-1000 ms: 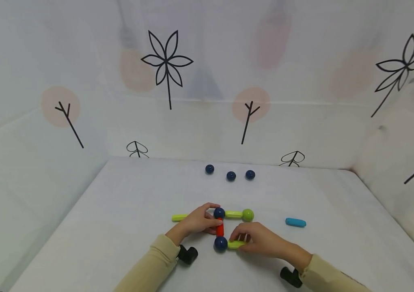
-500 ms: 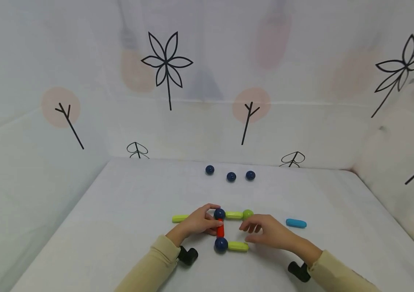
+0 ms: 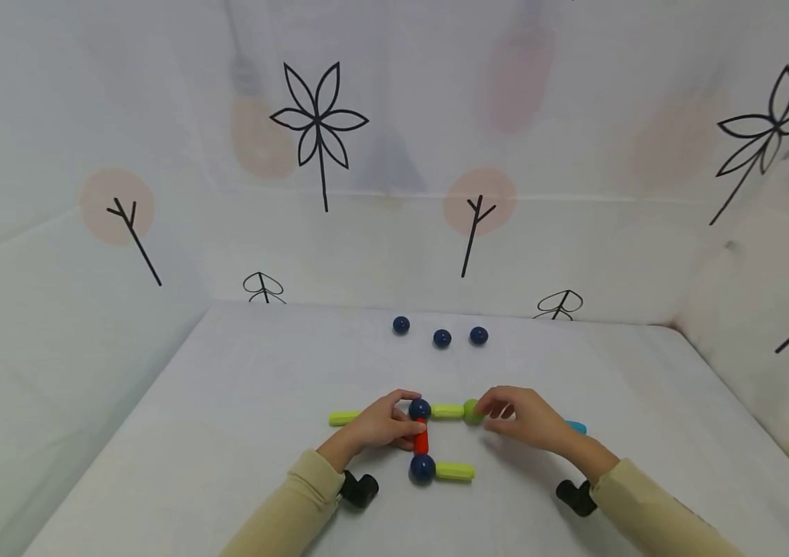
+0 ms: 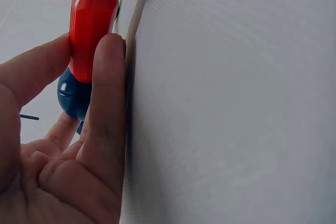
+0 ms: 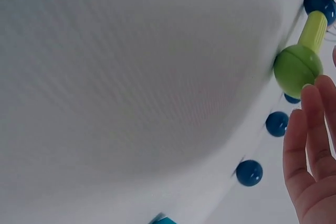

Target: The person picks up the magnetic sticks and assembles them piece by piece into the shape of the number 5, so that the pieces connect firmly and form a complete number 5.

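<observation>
My left hand [image 3: 382,422] holds the red rod [image 4: 92,35] between thumb and finger, with another finger at the far dark blue ball [image 3: 420,409]. The red rod joins that ball to a nearer dark blue ball [image 3: 422,469]. From the far ball a yellow-green rod [image 3: 448,412] runs right to a green ball [image 3: 473,412]. A second yellow-green rod [image 3: 455,471] extends right from the nearer ball, its other end bare. My right hand [image 3: 523,416] is at the green ball, fingers loosely bent; in the right wrist view, fingertips [image 5: 311,94] are at its side, contact unclear.
Three loose dark blue balls [image 3: 442,338] lie toward the back of the white table [image 3: 262,363]. Another yellow-green rod [image 3: 344,418] lies left of my left hand, partly covered. A blue rod [image 3: 577,427] shows behind my right wrist. Patterned white cloth [image 3: 394,255] stands behind.
My right hand has let go of the near yellow-green rod and moved away from me, up to the green ball. My left hand stays in place on the red rod.
</observation>
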The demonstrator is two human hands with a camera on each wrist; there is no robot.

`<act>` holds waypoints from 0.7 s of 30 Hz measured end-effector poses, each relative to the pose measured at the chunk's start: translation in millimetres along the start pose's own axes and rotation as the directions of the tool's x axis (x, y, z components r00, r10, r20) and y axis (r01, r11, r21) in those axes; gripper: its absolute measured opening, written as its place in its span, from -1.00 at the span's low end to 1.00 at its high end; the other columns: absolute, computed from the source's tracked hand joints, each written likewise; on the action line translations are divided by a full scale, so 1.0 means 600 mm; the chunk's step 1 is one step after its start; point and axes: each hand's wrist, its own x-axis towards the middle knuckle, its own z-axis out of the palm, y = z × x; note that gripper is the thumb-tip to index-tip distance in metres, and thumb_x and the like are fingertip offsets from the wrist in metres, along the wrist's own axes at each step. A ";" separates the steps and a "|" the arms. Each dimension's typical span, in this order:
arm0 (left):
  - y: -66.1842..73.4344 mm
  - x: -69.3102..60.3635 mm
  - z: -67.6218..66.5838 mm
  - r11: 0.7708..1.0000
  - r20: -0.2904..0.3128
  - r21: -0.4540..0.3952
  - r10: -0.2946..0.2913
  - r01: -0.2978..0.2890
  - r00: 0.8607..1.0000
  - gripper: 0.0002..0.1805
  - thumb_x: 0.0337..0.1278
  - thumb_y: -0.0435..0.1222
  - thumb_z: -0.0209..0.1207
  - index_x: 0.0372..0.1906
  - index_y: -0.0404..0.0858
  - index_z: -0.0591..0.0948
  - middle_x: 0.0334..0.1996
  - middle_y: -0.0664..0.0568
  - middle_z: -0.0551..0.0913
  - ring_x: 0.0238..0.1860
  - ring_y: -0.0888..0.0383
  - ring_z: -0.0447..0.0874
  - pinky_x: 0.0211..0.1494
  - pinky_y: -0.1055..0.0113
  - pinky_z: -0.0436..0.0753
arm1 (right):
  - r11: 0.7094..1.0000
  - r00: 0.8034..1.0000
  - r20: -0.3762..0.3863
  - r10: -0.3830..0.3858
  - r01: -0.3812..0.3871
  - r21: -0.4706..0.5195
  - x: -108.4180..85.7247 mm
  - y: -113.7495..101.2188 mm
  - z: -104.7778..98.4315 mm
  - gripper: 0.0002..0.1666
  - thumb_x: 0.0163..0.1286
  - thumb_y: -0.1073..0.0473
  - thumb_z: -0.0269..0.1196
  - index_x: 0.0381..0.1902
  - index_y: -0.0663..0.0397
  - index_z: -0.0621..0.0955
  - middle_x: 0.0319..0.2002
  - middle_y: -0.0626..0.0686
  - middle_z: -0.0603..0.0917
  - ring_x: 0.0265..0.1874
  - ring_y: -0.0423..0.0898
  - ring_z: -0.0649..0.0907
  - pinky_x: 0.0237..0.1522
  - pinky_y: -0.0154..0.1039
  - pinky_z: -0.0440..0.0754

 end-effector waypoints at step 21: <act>-0.003 0.001 -0.001 0.999 0.010 -0.025 0.023 -0.023 1.000 -0.43 0.12 -0.34 0.24 0.24 -0.22 0.34 -0.38 -0.08 0.61 -0.44 0.07 0.67 -0.29 0.26 0.65 | 0.989 0.992 -0.055 0.114 -0.119 -0.090 0.044 0.052 -0.024 -0.73 0.11 0.39 0.32 -0.19 0.17 0.60 -0.29 0.00 0.61 -0.32 -0.12 0.55 -0.27 -0.21 0.56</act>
